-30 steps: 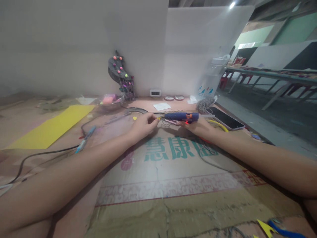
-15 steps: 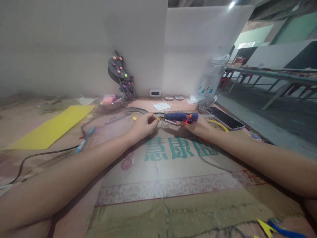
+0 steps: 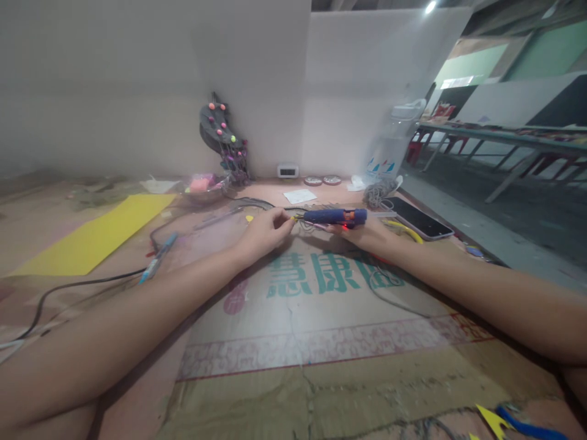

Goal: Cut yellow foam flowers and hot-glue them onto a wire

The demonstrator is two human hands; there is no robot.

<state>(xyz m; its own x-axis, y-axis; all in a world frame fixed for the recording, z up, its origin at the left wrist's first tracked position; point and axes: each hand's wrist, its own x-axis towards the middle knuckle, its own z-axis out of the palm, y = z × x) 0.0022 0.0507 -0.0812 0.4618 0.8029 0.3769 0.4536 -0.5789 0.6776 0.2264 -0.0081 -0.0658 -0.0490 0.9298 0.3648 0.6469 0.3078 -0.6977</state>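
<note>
My right hand [image 3: 355,231] is closed around a blue and orange hot glue gun [image 3: 332,216], whose small red light glows. The gun lies level, nozzle toward the left, with a clear glue stick [image 3: 384,214] jutting from its back. At the nozzle tip, my left hand [image 3: 270,226] pinches a small yellow piece [image 3: 293,219], mostly hidden by the fingers. Whether nozzle and piece touch I cannot tell. Both hands are above a printed cardboard sheet [image 3: 238,342]. Another small yellow piece [image 3: 249,218] lies just left of my left hand.
Yellow sheet [image 3: 105,232] and blue pen [image 3: 158,256] lie left. A grey crescent ornament with beads [image 3: 215,129] leans on the wall near a small digital clock [image 3: 288,172]. Right are a phone [image 3: 419,218], grey yarn [image 3: 380,192] and plastic jug [image 3: 394,140]. Black cable [image 3: 87,283] crosses the left side.
Almost nothing differs. Both hands keep their places and holds, and the glue gun's nozzle stays by the yellow piece.
</note>
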